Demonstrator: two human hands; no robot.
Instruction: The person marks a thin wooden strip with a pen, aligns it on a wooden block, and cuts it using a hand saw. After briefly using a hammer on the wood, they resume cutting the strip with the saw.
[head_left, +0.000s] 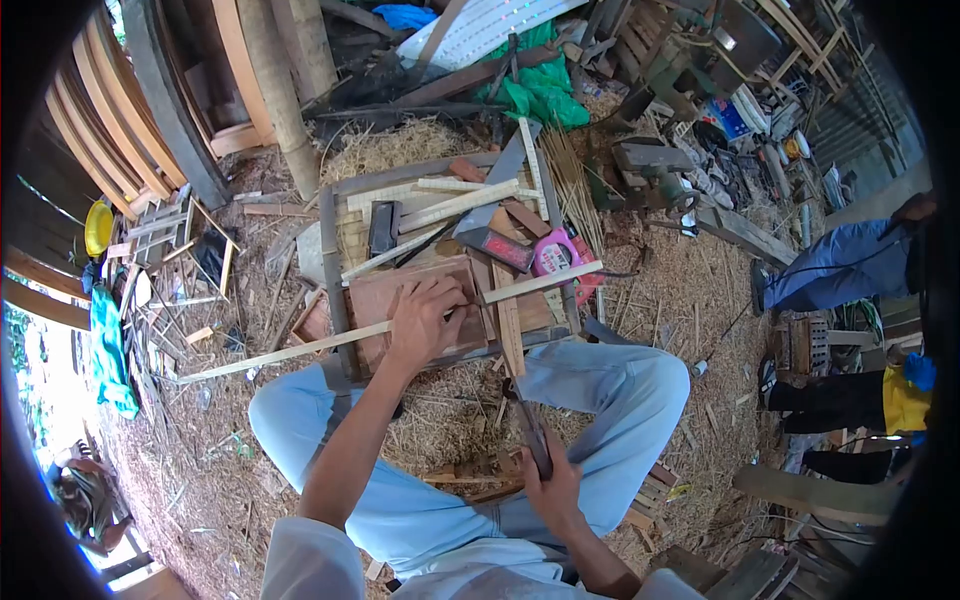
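My left hand point(430, 315) presses down with bent fingers on a long, thin wooden strip point(300, 357), holding it against a reddish-brown board point(425, 275). The strip runs across the low work frame point(332, 240) and sticks out on both sides. My right hand point(553, 482) is wrapped round the dark handle of a narrow saw point(530, 425). Its blade points away from me and reaches the strip just right of my left hand. How deep the blade sits in the wood I cannot make out. A pink tape measure point(553, 255) lies beside the strip's right part.
Loose strips point(460, 207), a dark block point(383, 228) and a red-faced tool point(500, 248) lie on the frame. Wood shavings point(440, 435) cover the ground. Other people stand at the right, one in blue trousers point(830, 262). Timber point(120, 110) leans at the left.
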